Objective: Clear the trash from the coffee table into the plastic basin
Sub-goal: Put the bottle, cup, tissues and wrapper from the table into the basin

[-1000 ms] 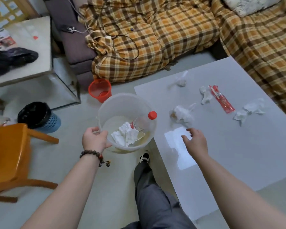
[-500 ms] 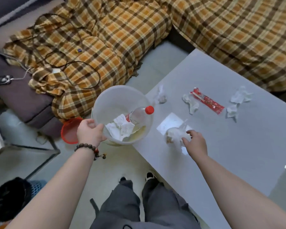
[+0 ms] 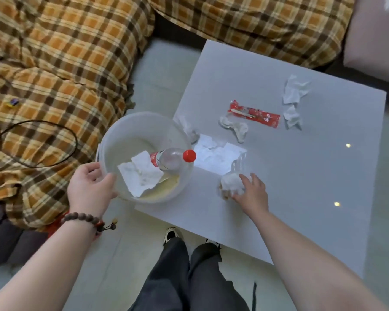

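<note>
My left hand (image 3: 90,189) grips the rim of the translucent plastic basin (image 3: 130,131), held at the coffee table's left edge. Inside lie a clear bottle with a red cap (image 3: 172,159) and white tissues (image 3: 140,176). My right hand (image 3: 252,191) closes on a clear plastic bag with white crumpled trash (image 3: 230,182) on the grey coffee table (image 3: 301,187). Farther back lie a red wrapper (image 3: 255,113), a crumpled tissue (image 3: 235,127), another tissue wad (image 3: 189,129) by the basin, and torn white tissues (image 3: 293,97).
A plaid-covered sofa (image 3: 65,63) wraps around the left and back. A black cable (image 3: 54,140) lies on the blanket. My legs and shoes (image 3: 189,265) stand at the table's near edge. A bright window reflection (image 3: 218,158) sits on the tabletop.
The view has shifted right and closer to the table. My right hand has closed on the bagged trash and drawn it toward me. The basin now overlaps the table's left edge.
</note>
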Available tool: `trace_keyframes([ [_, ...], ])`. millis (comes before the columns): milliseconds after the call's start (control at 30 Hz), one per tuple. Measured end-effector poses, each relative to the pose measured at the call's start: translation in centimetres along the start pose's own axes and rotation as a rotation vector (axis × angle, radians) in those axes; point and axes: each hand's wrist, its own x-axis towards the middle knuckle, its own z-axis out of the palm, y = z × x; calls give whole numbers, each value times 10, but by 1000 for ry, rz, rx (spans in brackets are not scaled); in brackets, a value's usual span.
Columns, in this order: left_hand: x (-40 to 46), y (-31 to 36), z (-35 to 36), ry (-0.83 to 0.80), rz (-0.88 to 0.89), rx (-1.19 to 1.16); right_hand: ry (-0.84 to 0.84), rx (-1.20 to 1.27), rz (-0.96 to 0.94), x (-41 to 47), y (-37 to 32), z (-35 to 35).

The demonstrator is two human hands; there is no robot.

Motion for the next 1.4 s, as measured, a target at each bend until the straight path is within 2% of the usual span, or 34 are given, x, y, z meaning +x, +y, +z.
trace_keyframes([
  [133, 26, -9, -2, 2, 5, -24, -22, -85, 16, 20, 4, 26],
  [267, 41, -19, -4, 19, -22, -24, 42, 52, 85, 25, 5, 36],
  [400, 36, -15, -7, 20, -33, -36, 132, 138, 95, 14, -11, 16],
  [667, 13, 13, -16, 34, -79, 57, 339, 429, -94, -57, -91, -73],
  [833, -4, 32, -20, 23, -91, 5, 432, 682, -315, -102, -152, -119],
  [967, -18, 37, -20, -28, -117, -47, 366, 683, -474, -118, -204, -123],
  [1133, -26, 37, -24, -46, -159, -121, 13, 421, -550, -115, -229, -108],
  [1300, -20, 35, -33, 25, -217, -161, 144, 500, -523, -97, -201, -109],
  [1400, -8, 31, -38, 77, -230, -185, 185, 510, -436, -69, -181, -106],
])
